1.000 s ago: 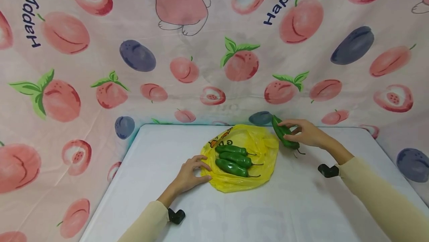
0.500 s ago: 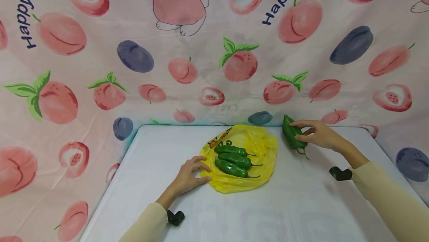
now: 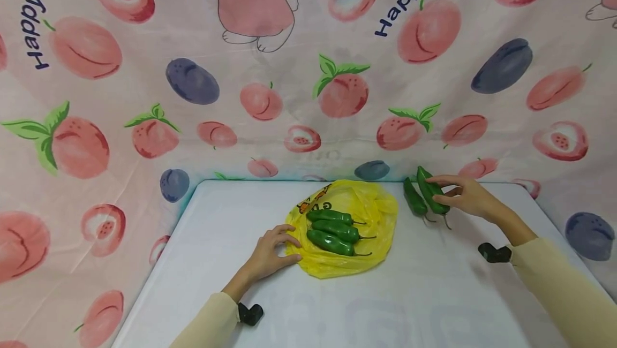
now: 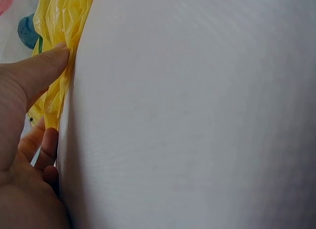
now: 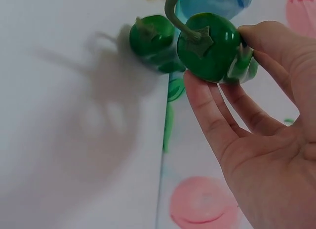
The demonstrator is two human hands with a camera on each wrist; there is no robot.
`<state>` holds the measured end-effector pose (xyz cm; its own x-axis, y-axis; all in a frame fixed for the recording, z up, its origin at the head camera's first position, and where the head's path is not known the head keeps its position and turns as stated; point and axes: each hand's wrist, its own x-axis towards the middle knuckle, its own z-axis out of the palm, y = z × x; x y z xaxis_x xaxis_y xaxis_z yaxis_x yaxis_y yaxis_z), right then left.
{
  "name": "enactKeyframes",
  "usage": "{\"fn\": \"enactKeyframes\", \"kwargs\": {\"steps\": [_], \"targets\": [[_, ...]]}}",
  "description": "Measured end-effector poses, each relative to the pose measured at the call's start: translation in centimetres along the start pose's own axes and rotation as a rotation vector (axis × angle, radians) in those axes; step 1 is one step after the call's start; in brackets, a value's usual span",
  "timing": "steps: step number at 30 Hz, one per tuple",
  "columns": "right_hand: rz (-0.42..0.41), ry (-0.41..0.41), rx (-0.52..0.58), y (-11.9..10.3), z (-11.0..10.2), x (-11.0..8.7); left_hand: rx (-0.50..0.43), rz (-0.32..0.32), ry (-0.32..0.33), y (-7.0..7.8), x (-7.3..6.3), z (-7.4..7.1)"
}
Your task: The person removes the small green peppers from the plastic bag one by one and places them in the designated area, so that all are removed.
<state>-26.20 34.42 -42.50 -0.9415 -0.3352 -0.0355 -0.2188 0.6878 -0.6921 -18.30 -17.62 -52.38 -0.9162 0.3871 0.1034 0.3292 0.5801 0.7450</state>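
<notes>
Three glossy green chili peppers [image 3: 335, 230] with thin stems lie side by side on a flattened yellow plastic bag [image 3: 381, 251]. My left hand [image 3: 271, 251] rests at the bag's left edge, thumb and relaxed fingers touching the crumpled plastic [image 4: 59, 66]. To the right of the bag, my right hand [image 3: 465, 195] pinches another green chili pepper [image 3: 432, 191] between thumb and fingertips. That pepper points away from me, stem toward me, as the right wrist view shows its stem end [image 5: 207, 46]. Just left of it a further green chili pepper [image 3: 414, 198] lies on the table.
The table is covered with a white cloth [image 3: 347, 310]. Behind it hangs a pink curtain [image 3: 289, 69] printed with fruit, right at the table's back edge. Black wrist devices [image 3: 494, 252] sit on both forearms by the cream sleeves.
My right hand has moved right, away from the bag, with its pepper. A pepper lying on the table now shows separately to the left of the held one. My left hand stays at the bag.
</notes>
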Motion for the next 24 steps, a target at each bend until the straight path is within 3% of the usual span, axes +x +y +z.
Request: {"fn": "enactKeyframes", "kwargs": {"steps": [10, 24], "targets": [[-0.006, 0.028, 0.031, 2.2, 0.1, -0.1, 0.006, 0.025, 0.004, 0.0, 0.0, -0.1], [0.045, 0.057, 0.075, 3.9, 1.3, 0.1, 0.014, 0.000, 0.002, 0.0, 0.1, 0.1]]}}
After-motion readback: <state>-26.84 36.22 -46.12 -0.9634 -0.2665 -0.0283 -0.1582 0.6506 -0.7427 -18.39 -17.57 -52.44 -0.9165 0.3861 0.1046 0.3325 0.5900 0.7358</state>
